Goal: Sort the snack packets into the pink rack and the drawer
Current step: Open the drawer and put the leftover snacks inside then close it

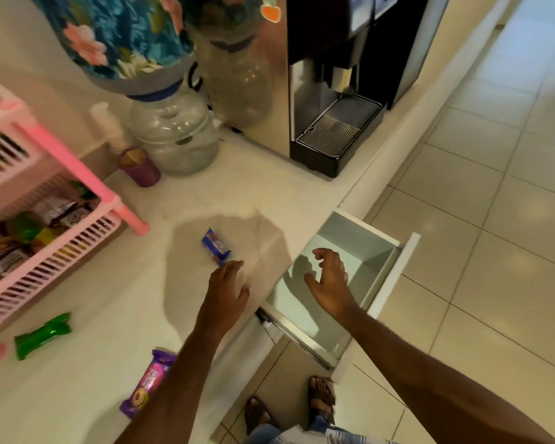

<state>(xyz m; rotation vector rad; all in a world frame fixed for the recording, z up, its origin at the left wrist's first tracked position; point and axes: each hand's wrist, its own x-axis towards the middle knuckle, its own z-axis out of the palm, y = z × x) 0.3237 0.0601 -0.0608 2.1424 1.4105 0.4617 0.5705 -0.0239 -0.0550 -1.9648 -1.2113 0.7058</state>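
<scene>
**Kid:** Fingers (234,265) on the left hand (226,288) are spread out and hold nothing. Where are they?

**Helper:** Their tips are just beside the blue packet (216,247), which lies flat on the counter (253,187). I cannot tell if they touch it.

**Kid:** And the right hand (329,282)?

**Helper:** It is loose and curled, with nothing in it. It hangs over the open drawer (359,251), near the counter edge.

**Kid:** Is there stuff in the drawer?

**Helper:** None that I can see. Its pale floor shows, with the hand's shadow on it. Its white front sticks out over the floor tiles (494,219).

**Kid:** Where are the other snacks?

**Helper:** A green packet (42,335) lies near the front of the pink rack (45,261). A purple packet (148,382) lies close to the near counter edge, partly under the left arm. The rack's low shelf has many packets in it.

**Kid:** Is there room to move?

**Helper:** Yes. The counter is bare between the rack and the drawer. At the back stand water bottles (177,133), a purple cup (140,166) and a coffee machine (337,123), well apart from the hands.
</scene>
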